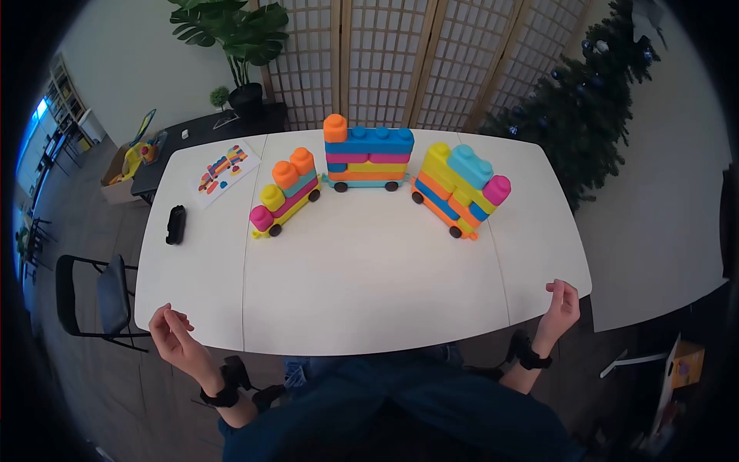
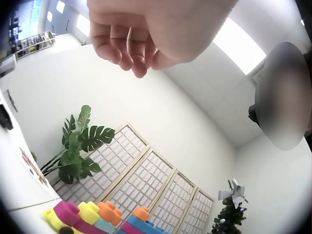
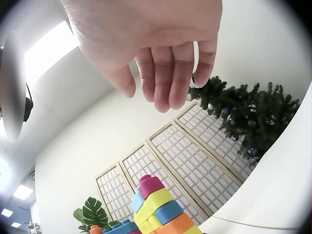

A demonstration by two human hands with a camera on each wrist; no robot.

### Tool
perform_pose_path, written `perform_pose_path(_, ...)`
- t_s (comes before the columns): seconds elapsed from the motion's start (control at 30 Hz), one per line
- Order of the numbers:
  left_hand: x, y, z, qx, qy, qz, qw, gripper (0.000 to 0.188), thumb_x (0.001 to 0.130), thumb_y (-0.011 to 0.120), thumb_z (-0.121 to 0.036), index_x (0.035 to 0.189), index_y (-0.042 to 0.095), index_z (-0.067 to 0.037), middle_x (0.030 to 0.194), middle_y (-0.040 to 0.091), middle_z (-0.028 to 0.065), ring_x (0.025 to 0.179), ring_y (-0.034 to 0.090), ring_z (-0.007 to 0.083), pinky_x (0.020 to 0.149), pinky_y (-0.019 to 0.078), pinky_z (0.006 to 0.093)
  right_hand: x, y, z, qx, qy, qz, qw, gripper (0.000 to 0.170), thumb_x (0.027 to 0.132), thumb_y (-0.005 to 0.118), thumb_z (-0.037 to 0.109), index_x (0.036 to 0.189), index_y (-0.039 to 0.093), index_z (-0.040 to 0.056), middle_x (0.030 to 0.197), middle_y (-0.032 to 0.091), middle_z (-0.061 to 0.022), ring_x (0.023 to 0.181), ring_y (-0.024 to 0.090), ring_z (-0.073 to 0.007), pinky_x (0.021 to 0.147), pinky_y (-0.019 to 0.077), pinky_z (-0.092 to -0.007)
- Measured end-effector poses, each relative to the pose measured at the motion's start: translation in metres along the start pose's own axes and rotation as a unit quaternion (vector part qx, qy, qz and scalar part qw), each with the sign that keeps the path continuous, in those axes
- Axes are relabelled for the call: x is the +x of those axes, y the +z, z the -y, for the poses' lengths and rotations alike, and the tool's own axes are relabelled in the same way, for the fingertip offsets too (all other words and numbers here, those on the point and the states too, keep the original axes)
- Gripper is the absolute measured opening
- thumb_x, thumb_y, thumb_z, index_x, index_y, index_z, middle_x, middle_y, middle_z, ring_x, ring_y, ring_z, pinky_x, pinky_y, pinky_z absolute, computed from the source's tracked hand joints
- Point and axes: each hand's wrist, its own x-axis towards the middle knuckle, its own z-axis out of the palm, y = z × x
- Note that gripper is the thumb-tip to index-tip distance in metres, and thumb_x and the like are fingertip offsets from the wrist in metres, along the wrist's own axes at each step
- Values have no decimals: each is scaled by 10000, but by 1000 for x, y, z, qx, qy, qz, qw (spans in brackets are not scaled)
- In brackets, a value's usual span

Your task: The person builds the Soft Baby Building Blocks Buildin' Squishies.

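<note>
Three wheeled toy-block wagons stand in an arc on the white table point(image 1: 369, 277). The left wagon point(image 1: 289, 192) carries pink, yellow and orange blocks, stepping up toward the back. The middle wagon point(image 1: 369, 158) is a tall stack topped with a long blue block and one orange block. On the right wagon point(image 1: 458, 191), yellow, light blue and pink blocks sit uppermost. My left hand point(image 1: 181, 346) is raised by the front left corner, fingers loosely bent, holding nothing. Beside the front right edge my right hand point(image 1: 560, 312) hangs relaxed, also holding nothing. Both hands are well apart from the wagons.
A printed picture sheet point(image 1: 225, 171) lies at the back left, with a black object point(image 1: 176, 225) in front of it. A folding chair point(image 1: 112, 296) stands left of the table. Behind are a potted plant point(image 1: 245, 92), a lattice screen point(image 1: 385, 61) and a decorated tree point(image 1: 573, 115).
</note>
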Motion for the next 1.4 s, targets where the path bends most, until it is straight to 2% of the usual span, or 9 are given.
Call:
perform_pose_path(0.7, 5, 0, 6, 6, 28, -14, 1000, 229, 1074, 561, -103, 1284, 589, -16, 880, 590, 18, 798, 569, 81, 658, 449, 212, 6, 25, 19, -44, -38, 42, 997, 173, 989, 698, 101, 904, 706, -49, 815, 746, -99, 782, 687, -149, 799, 543, -297)
perform_pose_path(0.8, 35, -4, 20, 28, 38, 8, 999, 264, 1070, 577, -117, 1309, 582, -4, 956, 624, 40, 875, 600, 103, 707, 482, 234, 7, 22, 20, -55, -46, 43, 996, 171, 988, 700, 100, 904, 706, -49, 811, 746, -99, 777, 689, -149, 790, 545, -297)
perform_pose_path(0.9, 96, 16, 43, 115, 22, 46, 992, 404, 1040, 648, -209, 1379, 547, -13, 1210, 649, 129, 1117, 619, 209, 872, 525, 357, 8, 21, 21, -61, -59, 45, 995, 163, 984, 701, 95, 903, 707, -46, 810, 747, -100, 774, 691, -150, 785, 545, -296)
perform_pose_path(1.03, 173, 56, 182, 308, 182, 57, 932, 653, 995, 696, -392, 1519, 452, -88, 1444, 559, 221, 1347, 530, 360, 1025, 486, 525, 5, 26, 21, -51, -49, 49, 996, 150, 971, 710, 84, 891, 707, -43, 805, 747, -100, 771, 697, -157, 782, 544, -292)
perform_pose_path(1.1, 190, 75, 232, 483, 87, 119, 863, 847, 957, 680, -544, 1619, 313, -164, 1531, 476, 247, 1403, 456, 452, 1080, 448, 576, 3, 27, 25, -53, -48, 51, 996, 146, 966, 713, 79, 886, 707, -43, 803, 747, -101, 772, 699, -160, 781, 544, -291)
perform_pose_path(1.2, 193, 86, 245, 565, -8, 184, 804, 943, 935, 653, -616, 1660, 192, -228, 1575, 421, 261, 1397, 443, 513, 1091, 450, 594, 2, 18, 33, -79, -54, 87, 992, 144, 957, 718, 73, 877, 708, -46, 799, 746, -101, 773, 704, -163, 774, 544, -291)
perform_pose_path(1.3, 205, 84, 278, 557, -69, 289, 775, 925, 951, 648, -566, 1667, 147, -261, 1537, 462, 261, 1337, 496, 533, 1075, 472, 590, 6, 6, 33, -99, -53, 81, 990, 145, 953, 717, 70, 871, 707, -50, 799, 746, -100, 775, 707, -165, 766, 545, -292)
perform_pose_path(1.33, 205, 81, 289, 554, -36, 323, 766, 826, 993, 603, -474, 1651, 211, -164, 1353, 577, 308, 1205, 596, 535, 1048, 469, 591, 7, 1, 32, -97, -48, 75, 991, 148, 954, 715, 70, 871, 706, -52, 799, 746, -100, 774, 707, -165, 764, 545, -292)
perform_pose_path(1.4, 206, 79, 304, 569, -29, 349, 744, 785, 995, 611, -416, 1640, 245, -156, 1302, 599, 299, 1168, 619, 520, 1014, 494, 576, 7, -3, 31, -93, -42, 70, 992, 151, 954, 713, 71, 870, 706, -54, 799, 746, -99, 773, 707, -166, 762, 545, -293)
